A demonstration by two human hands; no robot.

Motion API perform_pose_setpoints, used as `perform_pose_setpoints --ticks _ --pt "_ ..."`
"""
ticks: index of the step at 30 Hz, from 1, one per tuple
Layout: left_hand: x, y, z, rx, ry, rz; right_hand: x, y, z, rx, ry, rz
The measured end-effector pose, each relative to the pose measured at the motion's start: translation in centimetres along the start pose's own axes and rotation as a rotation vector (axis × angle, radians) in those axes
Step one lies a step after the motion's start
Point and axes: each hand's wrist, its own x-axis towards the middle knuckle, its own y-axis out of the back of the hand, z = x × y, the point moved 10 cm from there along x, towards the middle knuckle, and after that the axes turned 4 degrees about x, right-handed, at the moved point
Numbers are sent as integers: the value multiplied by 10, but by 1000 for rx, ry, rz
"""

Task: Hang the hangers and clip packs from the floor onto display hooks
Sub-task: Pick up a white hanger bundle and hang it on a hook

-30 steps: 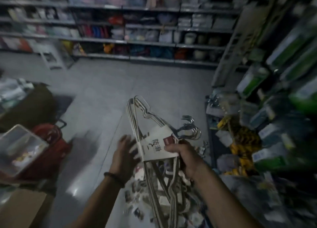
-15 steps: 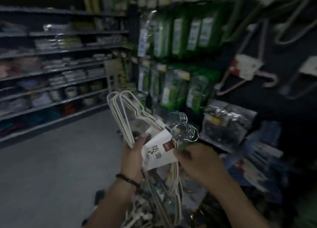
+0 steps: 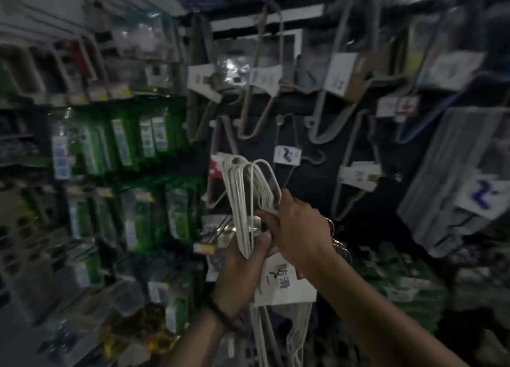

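Note:
A bundle of white wire hangers point(image 3: 245, 201), banded by a white paper label point(image 3: 284, 284), stands upright in front of me. My left hand point(image 3: 242, 273) grips the bundle from below, just under the label's top. My right hand point(image 3: 298, 228) closes on the bundle's upper right side, near its metal hooks point(image 3: 338, 245), which peek out behind the wrist. The bundle is held before a dark display wall point(image 3: 317, 135) where other hanger bundles point(image 3: 265, 74) hang from hooks.
Green packaged goods point(image 3: 129, 143) fill racks on the left. Grey hanger bundles point(image 3: 463, 190) hang at the right, a beige bundle point(image 3: 356, 171) at the middle. More packs lie low at the right. The frame is dim and blurred.
The view has swung up from the floor and aisle to the display wall. The hanger bundle has been raised and turned upright, and both hands now hold it.

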Motion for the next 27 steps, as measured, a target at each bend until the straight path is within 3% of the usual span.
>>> perform_pose_setpoints --ticks 6,11,13,20,23,27 --pt "32 -106 17 35 25 -190 15 47 100 24 -136 102" --pt "88 -148 8 120 11 -144 21 87 179 161 -172 254" --pt "116 -146 3 142 4 -8 22 104 211 257 -214 294" --pt "187 -117 21 317 -144 344 54 115 272 237 -239 116" --pt "201 -113 57 399 -309 294 63 118 285 209 -252 92" --pt "199 -107 67 444 -395 168 74 122 298 204 -297 101"
